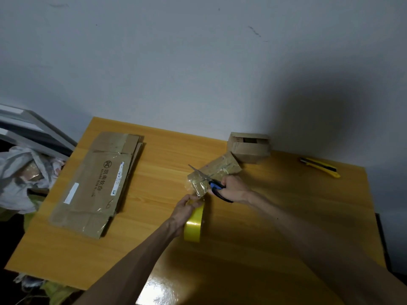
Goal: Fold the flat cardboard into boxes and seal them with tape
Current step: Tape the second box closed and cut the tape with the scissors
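- The left hand is gripping the yellow tape roll, fingers curled over its upper rim. The roll is standing on edge, and I cannot tell whether it is touching the bench.
- A clear strip of tape is running from the top of the roll up to the near end of the small box.
- The right hand is clamping round the blue-and-black handles of the scissors. Their blades are pointing up and to the left across the taped end of the small box. Whether the blades are parted is too fine to tell.
- The small box is lying near the middle of the bench, just beyond both hands, with glossy tape wrapping its near end.
- A second box is sitting behind it against the wall, close to or touching the small box's far end.
- The flat cardboard is lying in a stack on the left part of the bench, well apart from the hands, with printed characters and white labels facing up.
- A yellow utility knife is lying at the far right of the bench.
- Crumpled plastic bags are piling up beyond the bench's left edge.
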